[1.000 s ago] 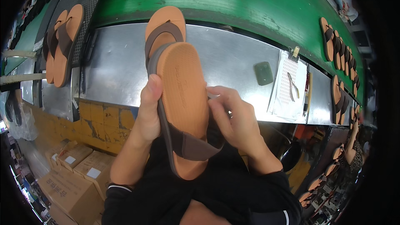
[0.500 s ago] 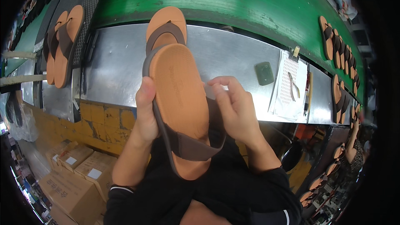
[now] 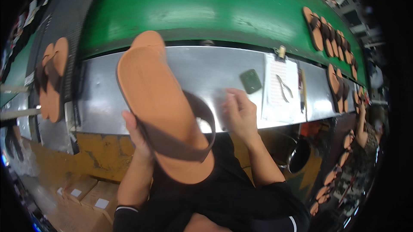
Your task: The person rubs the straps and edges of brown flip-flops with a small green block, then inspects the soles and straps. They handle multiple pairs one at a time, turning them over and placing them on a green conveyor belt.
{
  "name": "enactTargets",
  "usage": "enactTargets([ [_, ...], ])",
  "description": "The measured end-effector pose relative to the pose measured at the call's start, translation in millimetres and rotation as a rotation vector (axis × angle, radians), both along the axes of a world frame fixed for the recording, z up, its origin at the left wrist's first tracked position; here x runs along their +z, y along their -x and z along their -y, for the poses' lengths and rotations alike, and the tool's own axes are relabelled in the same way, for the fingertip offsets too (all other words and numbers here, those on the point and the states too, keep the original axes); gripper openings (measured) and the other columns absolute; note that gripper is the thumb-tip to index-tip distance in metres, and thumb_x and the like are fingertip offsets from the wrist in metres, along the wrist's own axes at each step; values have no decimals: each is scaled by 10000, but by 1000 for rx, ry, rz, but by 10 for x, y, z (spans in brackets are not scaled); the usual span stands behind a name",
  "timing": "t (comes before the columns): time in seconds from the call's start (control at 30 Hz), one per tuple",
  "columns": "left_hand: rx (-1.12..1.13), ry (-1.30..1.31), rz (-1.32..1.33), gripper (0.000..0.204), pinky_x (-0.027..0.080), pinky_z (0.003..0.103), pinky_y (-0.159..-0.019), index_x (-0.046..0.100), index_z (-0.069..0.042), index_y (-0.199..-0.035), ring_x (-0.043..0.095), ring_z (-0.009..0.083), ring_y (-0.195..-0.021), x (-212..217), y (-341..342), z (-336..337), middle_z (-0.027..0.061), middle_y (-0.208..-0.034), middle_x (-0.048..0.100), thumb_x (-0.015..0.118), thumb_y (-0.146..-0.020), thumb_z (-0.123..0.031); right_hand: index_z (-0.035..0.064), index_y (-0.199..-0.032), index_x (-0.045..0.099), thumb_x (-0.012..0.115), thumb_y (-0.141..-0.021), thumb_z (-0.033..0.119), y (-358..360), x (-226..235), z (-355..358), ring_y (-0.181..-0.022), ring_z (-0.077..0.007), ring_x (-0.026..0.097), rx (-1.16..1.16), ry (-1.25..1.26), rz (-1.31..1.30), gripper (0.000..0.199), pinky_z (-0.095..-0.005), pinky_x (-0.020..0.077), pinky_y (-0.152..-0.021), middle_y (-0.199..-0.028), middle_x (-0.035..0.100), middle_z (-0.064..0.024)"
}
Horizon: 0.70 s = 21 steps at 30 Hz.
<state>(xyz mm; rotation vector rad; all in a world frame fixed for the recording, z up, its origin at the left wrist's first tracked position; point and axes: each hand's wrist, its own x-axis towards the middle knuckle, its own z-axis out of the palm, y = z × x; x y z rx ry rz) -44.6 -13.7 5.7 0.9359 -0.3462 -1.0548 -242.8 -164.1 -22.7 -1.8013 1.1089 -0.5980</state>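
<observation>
Your right hand [image 3: 239,113] let go, now open; left hand [image 3: 138,135] alone grips the tan sandal [image 3: 161,107], fingers mostly hidden behind it.

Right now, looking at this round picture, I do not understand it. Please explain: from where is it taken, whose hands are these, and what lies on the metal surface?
The picture comes from a wide camera worn on a person's head, looking down, so straight edges bend near the rim. There is no machine arm; both hands belong to that person. The left hand holds an orange sandal with a brown strap, lifted over the lap. The right hand is open, apart from the sandal, at the near edge of the metal table.

On the table lie a small dark green pad, a sheet of paper with small pliers on it, and a second sandal mostly hidden behind the held one. Behind runs a green belt carrying more sandals. Cardboard boxes sit below left.
</observation>
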Motion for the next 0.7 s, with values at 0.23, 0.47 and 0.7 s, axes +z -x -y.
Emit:
enactTargets([
  [0.23,376,59,-33,842,399,396,-1096,339,-110,-1488,450,218,-1318,175,-230,177,116,-1468,421,282,-950,-755,-2,-978,703,645,-946,167,-176,-372,182,-583,-158,613,-130,221,15,182,-289,476,-560,-684,656,-96],
  [0.47,121,753,-452,907,365,401,-1112,285,-71,-1501,389,230,-1351,93,-375,157,145,-1476,372,218,-939,-780,23,-965,713,667,-915,162,-237,-293,173,-591,-208,648,-86,343,-79,155,-314,493,-568,-696,671,-116],
  [0.7,418,73,-105,890,384,370,-1090,318,-75,-1487,433,207,-1309,356,-244,254,125,-1445,417,251,-941,-775,22,-971,713,668,-913,160,-227,-341,176,-586,-210,642,-89,357,-55,157,-315,493,-569,-694,667,-116],
])
